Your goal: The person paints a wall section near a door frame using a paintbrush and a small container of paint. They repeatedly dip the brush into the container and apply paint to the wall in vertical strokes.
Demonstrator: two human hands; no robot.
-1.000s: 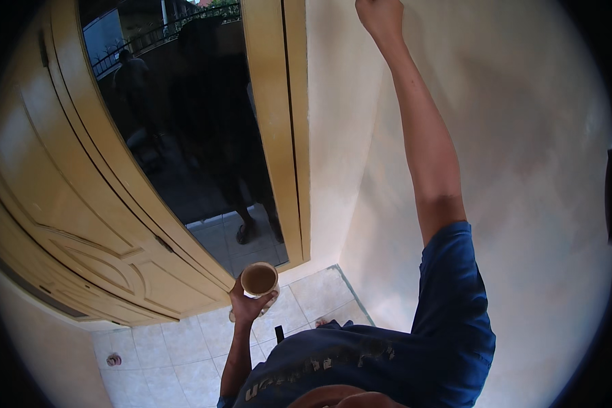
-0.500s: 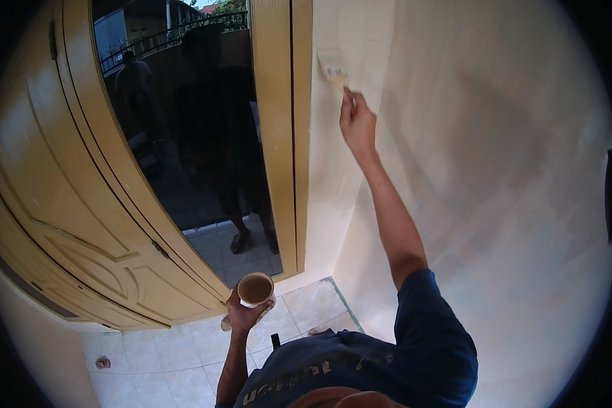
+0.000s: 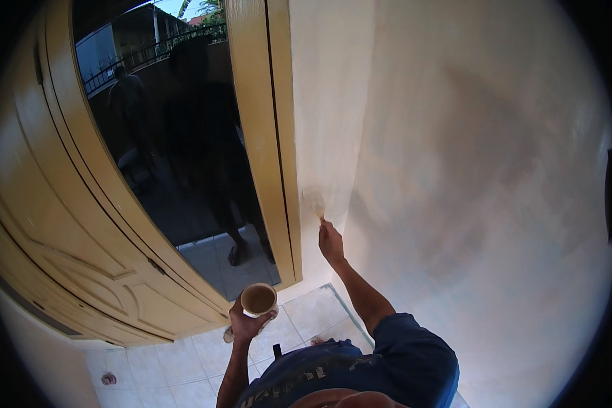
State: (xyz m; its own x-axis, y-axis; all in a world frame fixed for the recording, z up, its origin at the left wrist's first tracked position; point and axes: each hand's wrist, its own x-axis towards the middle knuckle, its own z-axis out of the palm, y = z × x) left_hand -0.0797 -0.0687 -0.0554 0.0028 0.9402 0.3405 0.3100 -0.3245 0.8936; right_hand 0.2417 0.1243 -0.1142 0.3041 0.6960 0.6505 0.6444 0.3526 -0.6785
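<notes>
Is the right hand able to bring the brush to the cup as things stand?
Probably yes: the right hand holds the brush at the wall, and nothing stands between it and the cup.

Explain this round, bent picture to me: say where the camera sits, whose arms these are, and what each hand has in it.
The camera is worn on a person's head and looks down, so the arms that rise from the lower edge are that person's own. Its wide lens bends straight lines, which is why the door frame curves. There is no machine here, only two bare hands. The right hand is raised with a grip on a paintbrush, whose bristles lie against the pale wall just beside the yellow frame. The left hand holds a small cup of brownish liquid, low over the tiled floor. The dark glass to the left shows reflections. A carved yellow door stands open at the far left.
</notes>
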